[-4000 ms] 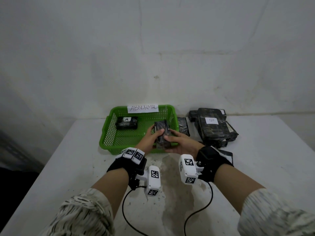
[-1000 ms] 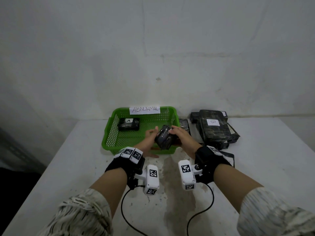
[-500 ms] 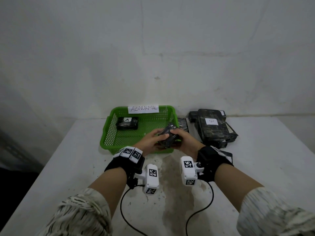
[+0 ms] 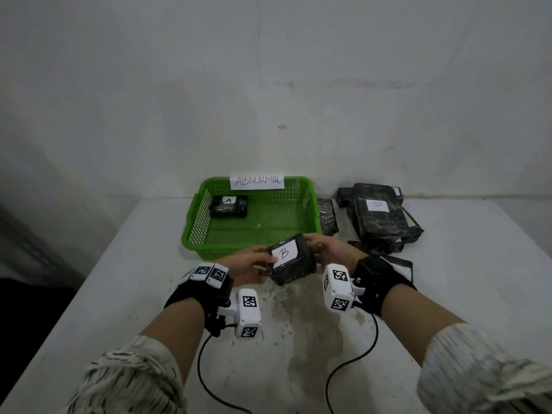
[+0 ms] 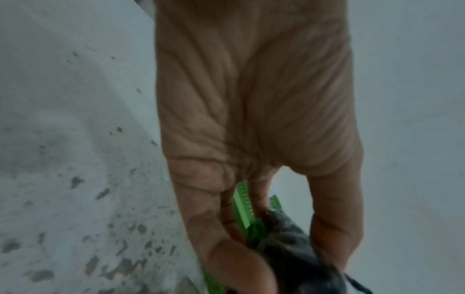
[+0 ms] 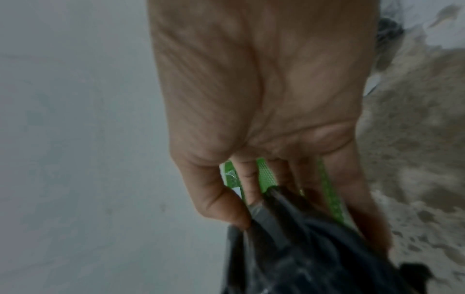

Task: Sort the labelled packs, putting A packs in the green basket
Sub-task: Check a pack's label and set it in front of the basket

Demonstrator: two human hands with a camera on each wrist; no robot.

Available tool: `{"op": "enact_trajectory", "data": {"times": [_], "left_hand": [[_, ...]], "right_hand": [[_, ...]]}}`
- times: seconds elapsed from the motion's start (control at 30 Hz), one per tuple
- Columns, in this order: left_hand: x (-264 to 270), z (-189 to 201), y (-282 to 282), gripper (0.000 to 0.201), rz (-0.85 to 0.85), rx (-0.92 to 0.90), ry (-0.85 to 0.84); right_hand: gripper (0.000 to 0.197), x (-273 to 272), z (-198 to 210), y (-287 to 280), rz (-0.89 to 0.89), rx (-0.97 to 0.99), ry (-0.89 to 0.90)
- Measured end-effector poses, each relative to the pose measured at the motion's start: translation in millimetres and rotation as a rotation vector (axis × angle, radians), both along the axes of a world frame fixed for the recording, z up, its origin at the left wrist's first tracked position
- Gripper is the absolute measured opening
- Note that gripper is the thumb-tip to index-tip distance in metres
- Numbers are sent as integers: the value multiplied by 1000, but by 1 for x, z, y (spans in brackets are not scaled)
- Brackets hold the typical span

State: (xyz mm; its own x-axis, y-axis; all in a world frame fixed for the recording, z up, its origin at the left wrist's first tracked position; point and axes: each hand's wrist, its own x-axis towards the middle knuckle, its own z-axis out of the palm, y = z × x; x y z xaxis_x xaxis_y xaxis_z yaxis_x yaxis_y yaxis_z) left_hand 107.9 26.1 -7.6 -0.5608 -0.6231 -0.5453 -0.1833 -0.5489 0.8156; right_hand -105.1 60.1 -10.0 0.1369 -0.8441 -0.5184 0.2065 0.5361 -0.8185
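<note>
Head view: B-labelled pack [image 4: 291, 262] now turned label-up, gripped by fingers [image 4: 310, 239] of both hands; belongs outside green basket [image 4: 191, 231].

I read this as a bare sorting station in a storeroom or workshop: a stained white surface [image 4: 298, 339] pushed against a plain, scuffed white wall [image 4: 268, 85], a green basket [image 4: 310, 213] hand-labelled "ABNORMAL" at twelve o'clock, dark wrapped packs [image 4: 382, 216] stacked at two o'clock.
</note>
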Motion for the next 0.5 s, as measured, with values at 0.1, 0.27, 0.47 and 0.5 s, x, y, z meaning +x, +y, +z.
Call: {"op": "enact_trajectory", "data": {"times": [0.1, 0.27, 0.47, 0.5], "left_hand": [[12, -12, 7, 14, 32, 34, -108], [32, -31, 2, 39, 214, 3, -292], [46, -48, -6, 47, 314, 22, -295], [47, -49, -6, 46, 317, 17, -289]], "right_hand": [[18, 9, -10, 2, 133, 159, 232], [29, 30, -37, -5, 188, 248, 275], [36, 57, -45, -15, 125, 253, 251], [36, 59, -44, -17, 116, 250, 258]]}}
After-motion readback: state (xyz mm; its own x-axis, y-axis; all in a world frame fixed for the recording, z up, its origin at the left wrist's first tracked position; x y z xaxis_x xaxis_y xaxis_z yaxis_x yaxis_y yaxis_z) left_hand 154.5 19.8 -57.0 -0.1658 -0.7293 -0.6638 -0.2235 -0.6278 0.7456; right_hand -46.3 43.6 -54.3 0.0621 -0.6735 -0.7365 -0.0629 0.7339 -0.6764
